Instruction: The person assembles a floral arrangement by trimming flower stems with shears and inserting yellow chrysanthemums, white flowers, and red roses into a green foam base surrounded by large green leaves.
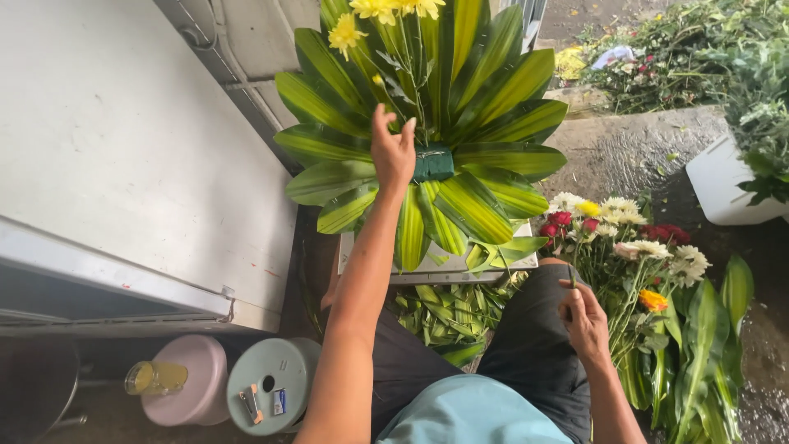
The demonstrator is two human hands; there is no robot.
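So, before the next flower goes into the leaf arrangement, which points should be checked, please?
1. Left hand steady at the yellow flower stems: ok.
2. Green foam block centred in the leaf fan: ok.
3. Stems seated in the block: cannot tell.
4. Right hand grips a small dark tool: ok; its kind, cannot tell.
5. Cut flowers lie beside the right hand: ok.
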